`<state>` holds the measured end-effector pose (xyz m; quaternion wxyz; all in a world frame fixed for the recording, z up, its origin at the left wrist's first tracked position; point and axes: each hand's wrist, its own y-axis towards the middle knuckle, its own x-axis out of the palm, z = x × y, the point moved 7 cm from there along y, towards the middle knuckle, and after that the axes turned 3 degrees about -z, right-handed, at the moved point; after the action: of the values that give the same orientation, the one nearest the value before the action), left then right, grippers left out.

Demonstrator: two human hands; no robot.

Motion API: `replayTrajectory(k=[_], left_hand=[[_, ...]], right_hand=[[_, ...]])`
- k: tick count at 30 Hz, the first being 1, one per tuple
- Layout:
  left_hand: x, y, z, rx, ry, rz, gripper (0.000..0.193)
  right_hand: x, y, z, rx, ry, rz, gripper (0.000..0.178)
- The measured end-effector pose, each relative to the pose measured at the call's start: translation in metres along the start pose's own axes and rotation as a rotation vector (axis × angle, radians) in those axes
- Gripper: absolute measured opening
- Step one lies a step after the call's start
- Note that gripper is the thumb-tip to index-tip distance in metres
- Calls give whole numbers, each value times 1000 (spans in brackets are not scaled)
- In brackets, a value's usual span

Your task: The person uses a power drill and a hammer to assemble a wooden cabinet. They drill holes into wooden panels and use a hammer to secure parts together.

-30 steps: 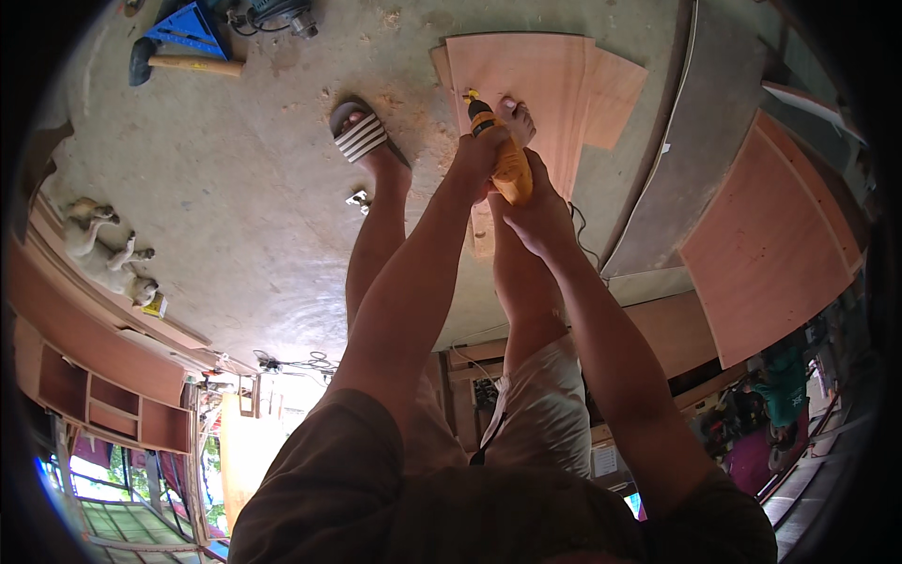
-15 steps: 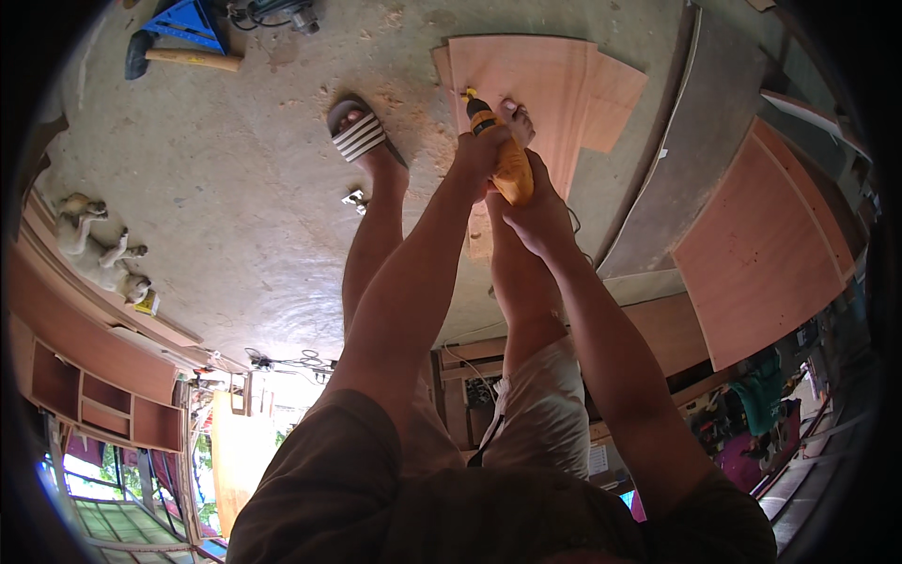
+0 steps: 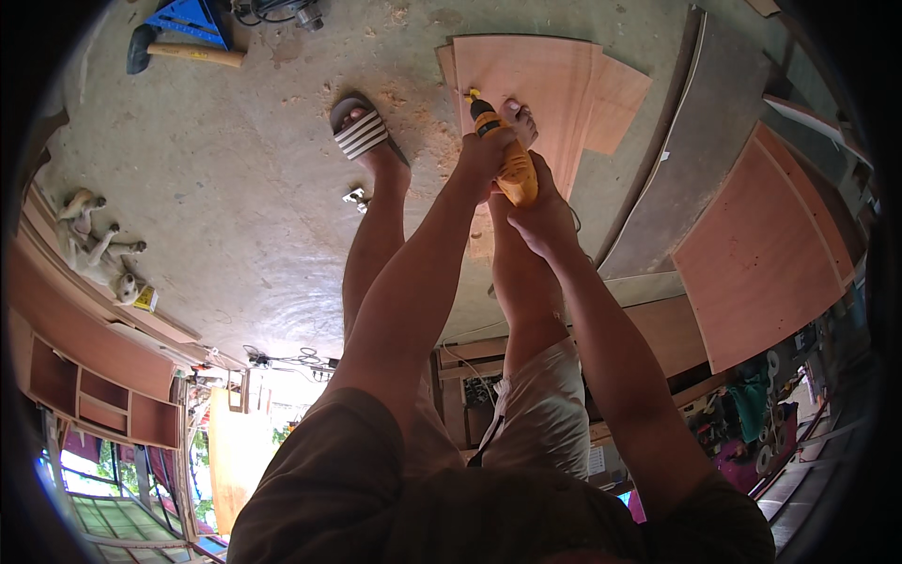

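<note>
A yellow-orange power drill (image 3: 515,175) points away from me, angled down at a reddish plywood sheet (image 3: 554,80) on the floor. My left hand (image 3: 483,156) is closed round the front of its body, behind the black chuck. At the rear, my right hand (image 3: 547,218) wraps the handle; the trigger is hidden. A yellow bit (image 3: 472,95) in the chuck meets the sheet near its left edge. My bare right foot (image 3: 518,120) presses on the plywood just right of the chuck. A second plywood piece (image 3: 615,103) shows from under the sheet's right side.
Sawdust is scattered left of the sheet, near my sandalled left foot (image 3: 361,130). A hammer (image 3: 195,54) and a blue square (image 3: 191,19) lie at the far left. A dog (image 3: 101,246) lies at the left. Large boards (image 3: 766,249) stand along the right.
The drill and both hands hold nearly the same place on the sheet. The view has shifted slightly. At the left, the dog has moved its head and legs a little.
</note>
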<state>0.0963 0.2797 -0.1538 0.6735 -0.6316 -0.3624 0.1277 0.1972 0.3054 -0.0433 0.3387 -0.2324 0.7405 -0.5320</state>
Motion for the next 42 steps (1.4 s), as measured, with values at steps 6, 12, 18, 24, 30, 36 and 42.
replayTrajectory(k=[6,12,18,24,30,36,42], left_hand=[[-1,0,0,-14,17,-10,44],[-3,1,0,-30,11,-22,41],[-5,8,0,-61,4,-63,39],[-4,7,6,-117,-34,-85,40],[-2,-27,27,31,47,201,75],[23,-63,37,390,848,261,86],[-2,-38,19,442,854,380,69]], right_hand=[[0,-3,-6,-43,-63,8,69],[0,-2,-7,-46,-114,15,70],[-2,-3,-18,-46,-134,27,71],[-2,3,-19,94,-146,-22,88],[3,4,-21,39,-161,-5,84],[12,1,-20,153,-258,-86,79],[9,0,-20,55,-211,-52,84]])
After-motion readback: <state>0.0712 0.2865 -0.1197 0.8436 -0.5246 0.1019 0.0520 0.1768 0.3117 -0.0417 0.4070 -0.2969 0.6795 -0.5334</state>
